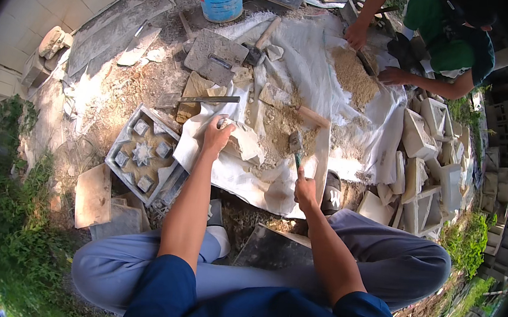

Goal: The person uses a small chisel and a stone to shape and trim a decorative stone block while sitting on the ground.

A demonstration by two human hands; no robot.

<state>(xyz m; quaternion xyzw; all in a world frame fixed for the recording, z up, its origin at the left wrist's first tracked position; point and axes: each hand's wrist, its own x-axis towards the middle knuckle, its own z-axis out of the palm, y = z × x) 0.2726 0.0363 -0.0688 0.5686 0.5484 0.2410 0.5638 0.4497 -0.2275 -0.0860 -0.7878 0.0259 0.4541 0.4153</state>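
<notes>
Head view: a hammer [295, 142] is gripped by the right fingers [302, 188], its head beyond them; a pale chunk [245, 143] is held by the left fingers [213, 127], mostly lying to their right.

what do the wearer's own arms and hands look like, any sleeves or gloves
Short, dark blue sleeves with no visible print leave both forearms bare. Neither the left hand nor the right hand wears a glove, and no watch or bracelet shows.
</notes>
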